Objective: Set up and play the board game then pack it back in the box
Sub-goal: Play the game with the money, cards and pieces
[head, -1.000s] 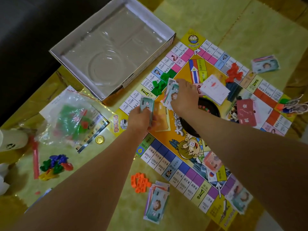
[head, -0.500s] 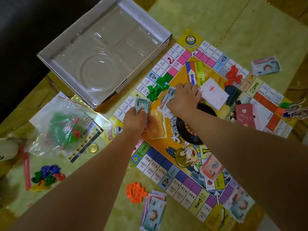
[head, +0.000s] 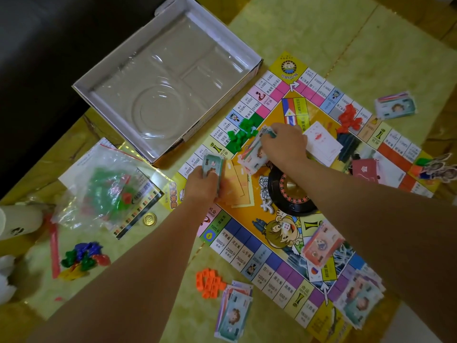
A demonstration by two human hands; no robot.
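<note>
At the far left, the clear plastic bag [head: 106,189] holds green and red plastic pieces, and next to it the open white cardboard box [head: 222,30] holds a clear moulded plastic tray [head: 160,95]. Right of the box, the colourful square game board [head: 247,256] lies flat on the yellow mat [head: 321,33], edged with priced squares, a black roulette wheel [head: 291,194] near its middle. Over the board my left hand [head: 202,186] grips a small stack of teal paper notes [head: 212,167], and my right hand [head: 284,144] pinches a fanned bundle of notes [head: 254,154].

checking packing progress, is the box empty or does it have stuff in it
Empty. The open box shows only its bare clear plastic tray; the board, money and pieces all lie outside it.
</note>
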